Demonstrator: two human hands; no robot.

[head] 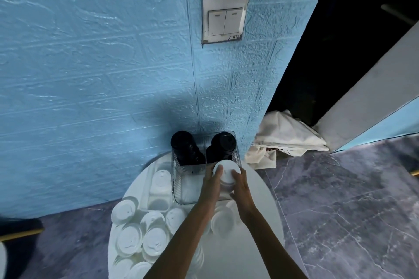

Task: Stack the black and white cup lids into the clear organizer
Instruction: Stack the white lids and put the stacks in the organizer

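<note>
Against a blue wall, the round white table [260, 210] carries the clear organizer [181, 188], where black lids [186, 149] fill its far compartments and both the left hand [210, 186] and right hand [241, 188] grip a white lid stack [226, 172] over its near right compartment.

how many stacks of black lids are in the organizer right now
2. One black stack stands in the clear organizer's far left compartment, the other black stack in its far right compartment. Both hands partly hide the near side.

Hands [226, 184] hide the white stack's [227, 171] sides.
</note>
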